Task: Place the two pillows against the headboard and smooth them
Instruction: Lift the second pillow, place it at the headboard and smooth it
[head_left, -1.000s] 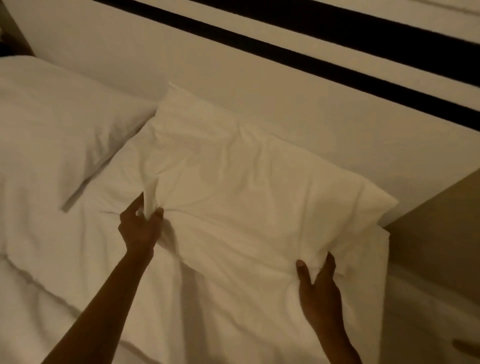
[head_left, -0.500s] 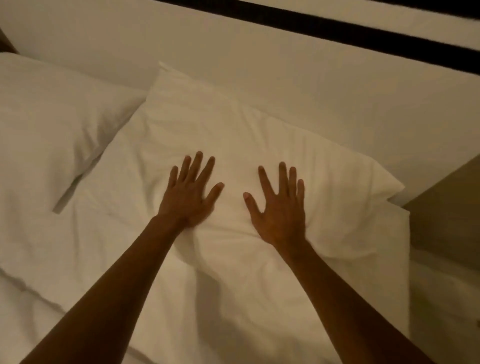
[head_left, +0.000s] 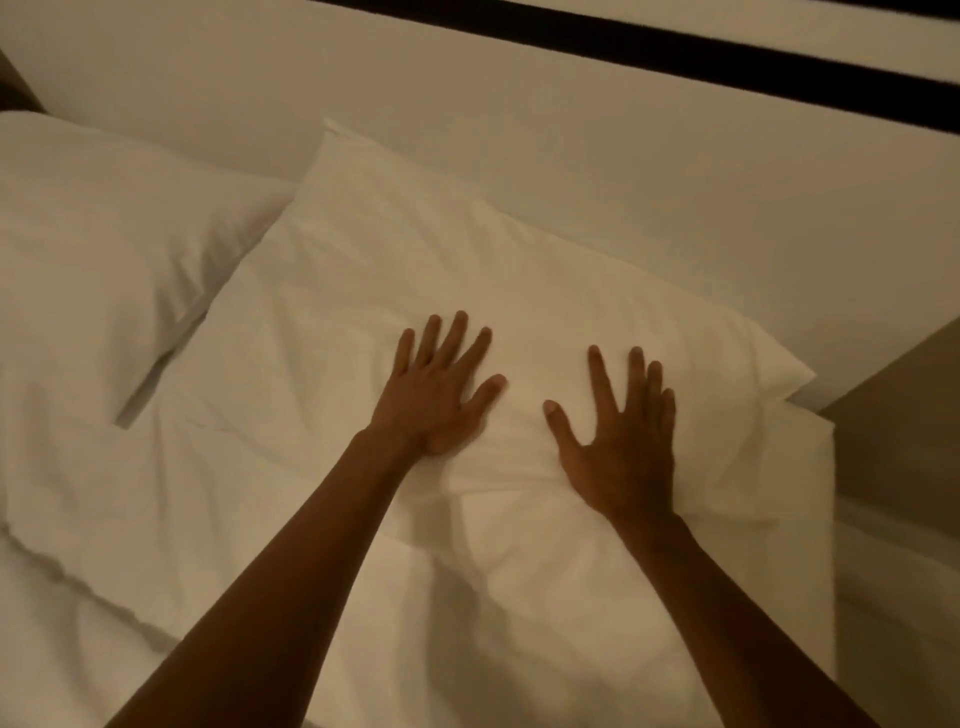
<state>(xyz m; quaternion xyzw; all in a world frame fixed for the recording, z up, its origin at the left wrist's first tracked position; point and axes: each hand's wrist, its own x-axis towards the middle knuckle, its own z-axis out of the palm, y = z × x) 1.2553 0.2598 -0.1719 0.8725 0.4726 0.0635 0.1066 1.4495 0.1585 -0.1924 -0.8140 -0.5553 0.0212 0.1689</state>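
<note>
Two white pillows lie side by side at the head of the bed. The right pillow rests with its far edge against the pale headboard. My left hand lies flat on it, fingers spread, near its front edge. My right hand presses flat beside it, a palm's width to the right, fingers apart. Neither hand grips the fabric. The left pillow lies at the far left, its near corner overlapped by the right pillow's edge, and it touches the headboard too.
White bedding covers the mattress below the pillows, creased. A black stripe runs across the wall above the headboard. A brown bedside panel stands at the right edge of the bed.
One second ago both hands pinched the right pillow's front edge. They let go and now lie flat on top of it, with the right hand slid a little further right since half a second ago.
</note>
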